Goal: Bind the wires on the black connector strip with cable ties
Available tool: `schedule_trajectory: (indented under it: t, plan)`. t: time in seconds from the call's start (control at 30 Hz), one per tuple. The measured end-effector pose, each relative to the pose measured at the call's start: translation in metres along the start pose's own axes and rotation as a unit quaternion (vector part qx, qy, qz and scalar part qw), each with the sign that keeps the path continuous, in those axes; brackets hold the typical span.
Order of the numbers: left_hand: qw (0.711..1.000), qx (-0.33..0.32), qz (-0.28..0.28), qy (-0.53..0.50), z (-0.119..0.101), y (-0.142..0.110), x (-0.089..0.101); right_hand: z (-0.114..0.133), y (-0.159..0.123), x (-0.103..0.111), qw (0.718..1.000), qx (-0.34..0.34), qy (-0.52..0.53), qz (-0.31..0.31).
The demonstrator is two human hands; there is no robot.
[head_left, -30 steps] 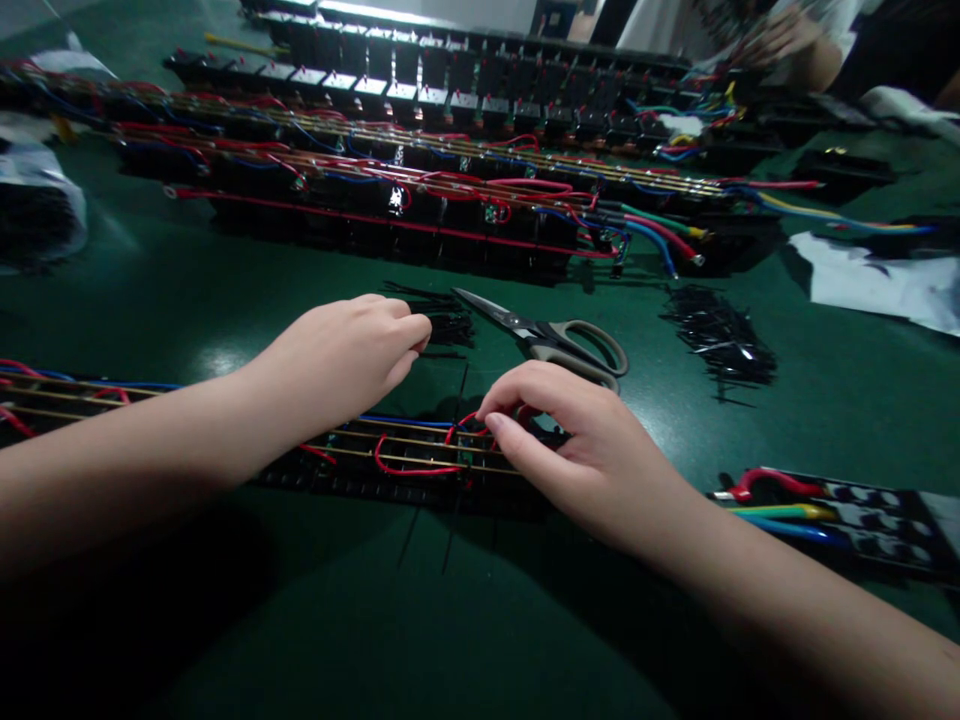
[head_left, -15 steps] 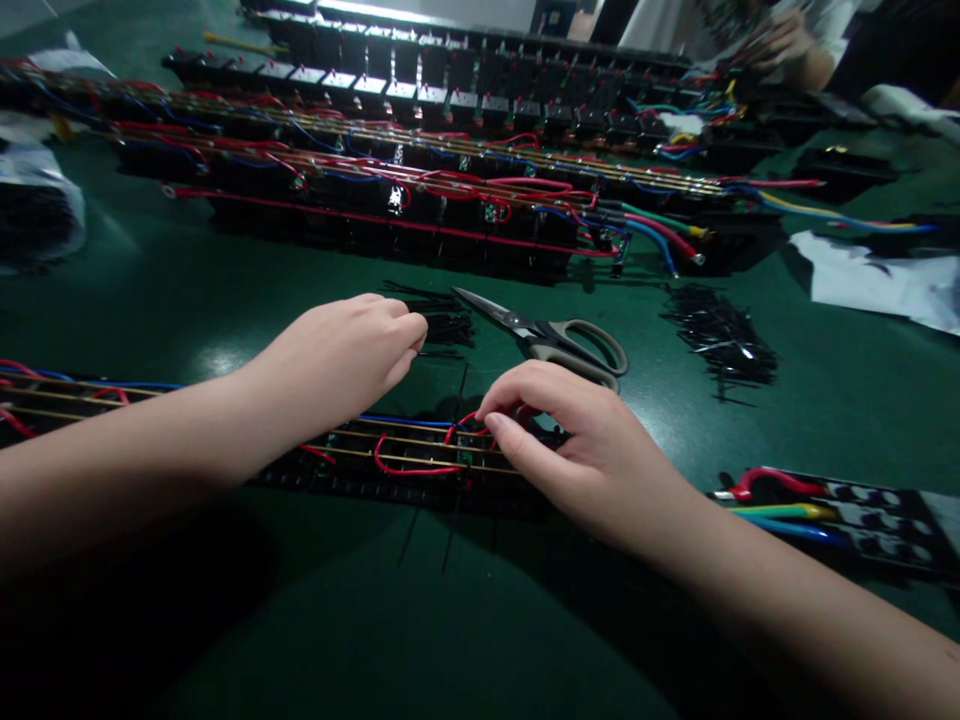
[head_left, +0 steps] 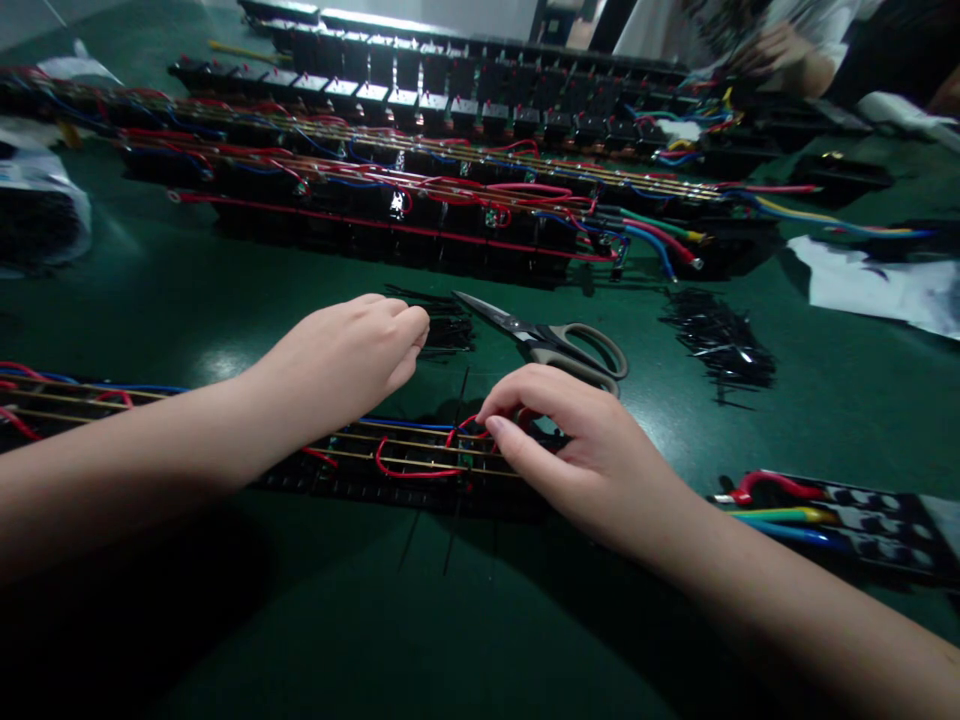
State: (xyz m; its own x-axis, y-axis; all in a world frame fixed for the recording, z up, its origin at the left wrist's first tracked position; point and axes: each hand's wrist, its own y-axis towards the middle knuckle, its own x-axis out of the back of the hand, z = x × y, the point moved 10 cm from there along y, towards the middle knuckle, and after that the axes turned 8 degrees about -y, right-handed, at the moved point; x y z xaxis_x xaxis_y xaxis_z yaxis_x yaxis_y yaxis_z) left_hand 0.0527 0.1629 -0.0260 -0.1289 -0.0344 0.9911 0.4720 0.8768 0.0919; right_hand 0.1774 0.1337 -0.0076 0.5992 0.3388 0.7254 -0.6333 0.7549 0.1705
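Observation:
My left hand (head_left: 341,355) is curled, its fingertips pinched at a small pile of black cable ties (head_left: 442,328). My right hand (head_left: 581,445) rests on a long black strip of sockets (head_left: 390,470) wired with red and blue leads and brass rods, its fingers pinching a red wire loop (head_left: 469,428). Thin black ties stick out from the strip below my right hand. Scissors (head_left: 555,342) with grey handles lie just behind my right hand.
Several finished wired strips (head_left: 420,200) lie across the green table at the back. A second heap of black ties (head_left: 716,340) lies right of the scissors. White paper (head_left: 877,285) and a strip end with coloured leads (head_left: 817,505) sit at right. Another person's hands (head_left: 780,50) work at far right.

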Motion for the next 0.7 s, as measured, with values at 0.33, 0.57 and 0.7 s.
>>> schedule_trajectory:
  t: [0.33, 0.57, 0.7]
  plan:
    - [0.953, -0.024, -0.036, -0.301, -0.010, 0.001, 0.027, -0.009, -0.003, 0.003, 0.998, -0.053, 0.018, -0.022]
    - [0.939, -0.068, 0.010, -0.338, -0.024, -0.001, 0.026, -0.022, -0.006, 0.007, 0.989, -0.099, 0.086, -0.070]
    - [0.935, -0.079, 0.037, -0.343, -0.028, -0.002, 0.023, -0.027, -0.006, 0.007, 0.984, -0.109, 0.113, -0.080]
